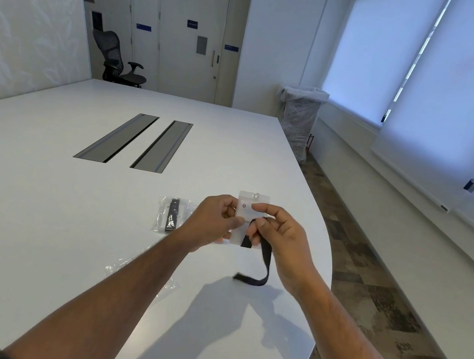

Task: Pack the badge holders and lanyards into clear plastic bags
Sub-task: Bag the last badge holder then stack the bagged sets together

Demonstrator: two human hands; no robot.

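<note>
A frosted clear badge holder (251, 202) with a metal clip at its top is held upright above the white table (77, 204). My left hand (215, 221) grips its left edge. My right hand (278, 232) pinches its right side and the black lanyard (262, 264), whose loose end curls down towards the table. A packed clear plastic bag (172, 215) with a black lanyard inside lies flat just left of my left hand. An empty clear bag (167, 285) lies under my left forearm, partly hidden.
Two grey cable hatches (133, 140) are set into the table's middle. The table's curved edge (329, 268) runs close to my right hand, with patterned floor beyond. A bin lined with plastic (300, 118) stands by the window; an office chair (116, 58) sits near the door.
</note>
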